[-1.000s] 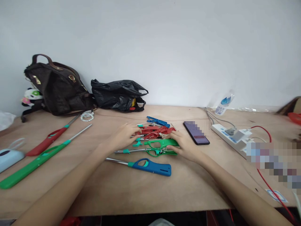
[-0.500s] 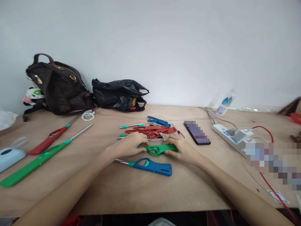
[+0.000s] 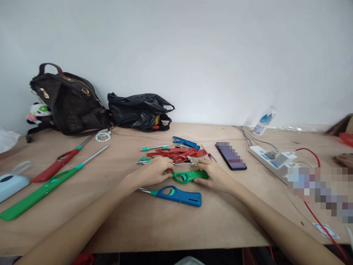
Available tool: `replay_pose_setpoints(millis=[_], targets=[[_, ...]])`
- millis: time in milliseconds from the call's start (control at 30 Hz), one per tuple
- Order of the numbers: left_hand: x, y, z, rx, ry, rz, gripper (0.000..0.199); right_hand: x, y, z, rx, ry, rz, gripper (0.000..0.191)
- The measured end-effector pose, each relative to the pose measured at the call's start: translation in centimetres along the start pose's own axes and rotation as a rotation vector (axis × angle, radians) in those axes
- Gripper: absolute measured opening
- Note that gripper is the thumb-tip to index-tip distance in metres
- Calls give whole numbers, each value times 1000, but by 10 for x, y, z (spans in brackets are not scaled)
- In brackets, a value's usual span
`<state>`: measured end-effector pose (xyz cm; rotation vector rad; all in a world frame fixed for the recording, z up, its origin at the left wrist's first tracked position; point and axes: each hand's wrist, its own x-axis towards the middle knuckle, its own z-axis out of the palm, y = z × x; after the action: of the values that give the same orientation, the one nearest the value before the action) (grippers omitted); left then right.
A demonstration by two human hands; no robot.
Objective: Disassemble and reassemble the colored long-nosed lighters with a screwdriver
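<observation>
at far left, a dark bag leans by the wall; nearer, a red lighter and a long green lighter lie side by side on the tabletop. a black plastic bag sits at the far edge. the left hand grips the left end of the short green lighter. a blue lighter lies just nearer; red casing parts lie just beyond. the right hand grasps the short green lighter's right end. right: a phone, then a power strip.
</observation>
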<state>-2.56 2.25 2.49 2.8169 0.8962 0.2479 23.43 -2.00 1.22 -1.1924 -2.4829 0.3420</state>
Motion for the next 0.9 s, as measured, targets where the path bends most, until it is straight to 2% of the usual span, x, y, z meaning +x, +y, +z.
replay_pose_setpoints(millis=[700,900], targets=[[0,3,-3,-41,-11,-4,13,0,1,6,-39,-10,20,23],[0,7,-2,-40,-19,-42,11,0,3,10,-66,-26,53,25]])
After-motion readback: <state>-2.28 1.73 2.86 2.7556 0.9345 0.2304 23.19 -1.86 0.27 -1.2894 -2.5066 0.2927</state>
